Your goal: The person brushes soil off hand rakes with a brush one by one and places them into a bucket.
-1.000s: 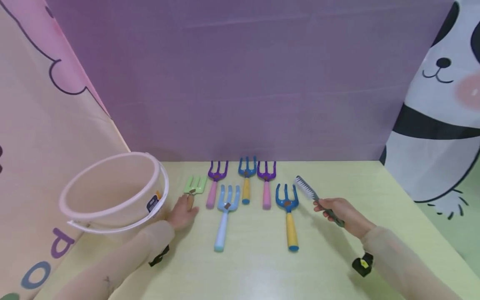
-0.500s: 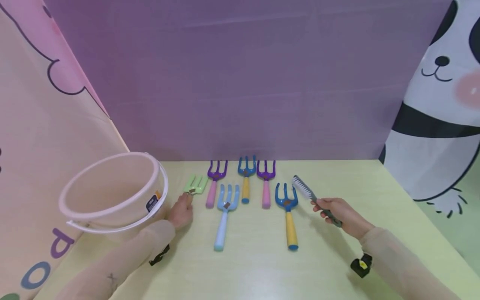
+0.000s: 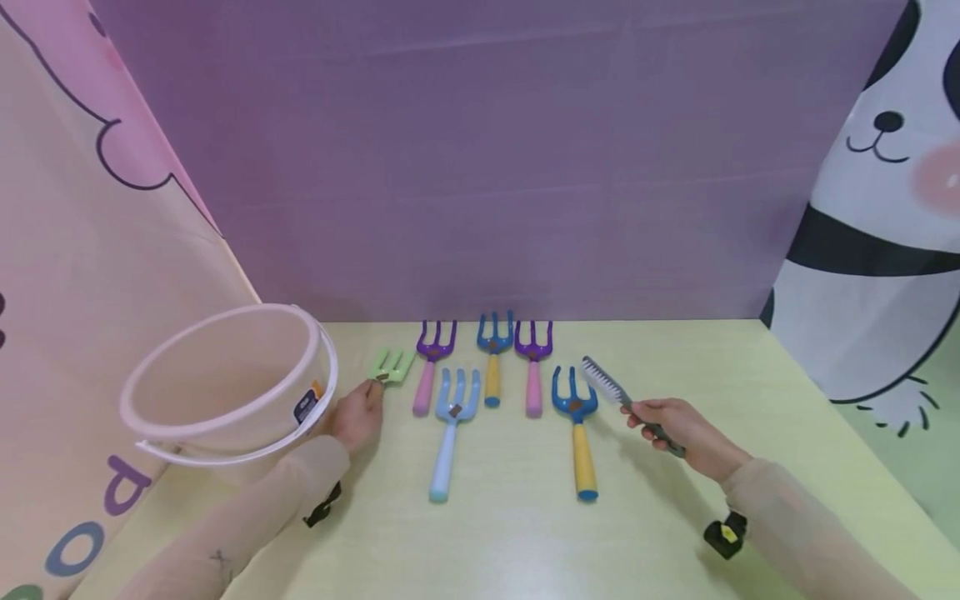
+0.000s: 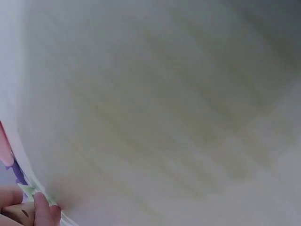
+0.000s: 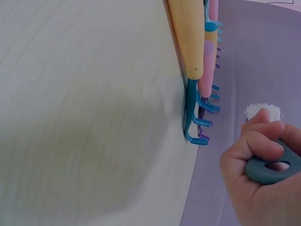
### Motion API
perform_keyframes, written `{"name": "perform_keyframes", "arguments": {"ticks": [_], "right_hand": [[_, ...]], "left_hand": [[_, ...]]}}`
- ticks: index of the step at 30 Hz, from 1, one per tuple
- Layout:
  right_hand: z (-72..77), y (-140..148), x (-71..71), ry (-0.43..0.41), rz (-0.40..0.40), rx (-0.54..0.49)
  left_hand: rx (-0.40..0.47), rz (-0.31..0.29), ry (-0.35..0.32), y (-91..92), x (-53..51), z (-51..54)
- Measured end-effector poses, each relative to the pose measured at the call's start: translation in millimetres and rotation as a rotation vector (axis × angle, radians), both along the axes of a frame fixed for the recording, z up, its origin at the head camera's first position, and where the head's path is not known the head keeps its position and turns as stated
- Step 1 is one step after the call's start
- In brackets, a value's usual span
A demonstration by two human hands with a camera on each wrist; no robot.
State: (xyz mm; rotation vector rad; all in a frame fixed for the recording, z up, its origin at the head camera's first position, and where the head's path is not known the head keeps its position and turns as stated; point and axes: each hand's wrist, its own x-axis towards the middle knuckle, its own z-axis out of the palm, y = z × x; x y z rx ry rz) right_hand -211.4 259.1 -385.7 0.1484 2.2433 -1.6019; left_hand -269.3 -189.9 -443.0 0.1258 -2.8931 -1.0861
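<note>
My left hand [image 3: 357, 419] grips the wooden handle of a small green hand fork [image 3: 392, 367], just right of the bucket. In the left wrist view, fingers [image 4: 42, 209] pinch that wooden handle [image 4: 21, 214]. My right hand [image 3: 678, 429] holds a grey brush [image 3: 606, 382] with white bristles above the table, its head pointing up and left. The right wrist view has the fingers curled round the brush's handle [image 5: 263, 172], which ends in a holed loop. Nearest the brush lies a blue hand fork with a yellow handle [image 3: 582, 454].
A pale pink bucket [image 3: 225, 429] with a white handle stands at the left. Between my hands lie a light blue fork [image 3: 444, 458], two purple forks with pink handles [image 3: 424, 387] [image 3: 533, 387] and another blue-and-yellow fork [image 3: 492, 375]. A purple backdrop [image 3: 487, 167] borders the table's back.
My left fingers have closed round the green fork's handle, which is now mostly covered by the hand. The brush in my right hand has shifted slightly left.
</note>
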Motion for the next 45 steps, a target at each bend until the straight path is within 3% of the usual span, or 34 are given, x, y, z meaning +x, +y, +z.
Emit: {"name": "perform_keyframes", "arguments": {"ticks": [5,10,18,20,25,35,45], "right_hand": [[0.3,-1.4,1.5,0.003,-0.004,-0.008],[-0.4,-0.7,3.5,0.017,-0.009,-0.016],[-0.2,0.8,5.5,0.027,-0.005,-0.022],[0.6,0.8,5.4,0.029,-0.002,-0.024],[2.5,0.2,5.2,0.024,-0.009,-0.023],[8.3,-3.2,8.6,0.050,-0.021,-0.032],[16.0,-8.7,15.2,0.085,0.011,-0.032]], "left_hand": [[0.124,0.048,-0.006,0.1,0.5,3.3],[0.106,0.050,0.033,0.7,0.9,4.9],[0.225,0.058,0.135,3.4,4.3,6.2],[0.222,0.067,0.152,5.1,5.9,8.4],[0.241,0.062,0.101,12.3,9.0,18.8],[0.360,-0.020,0.069,31.4,18.7,30.0],[0.368,-0.144,0.112,52.1,37.8,44.7]]}}
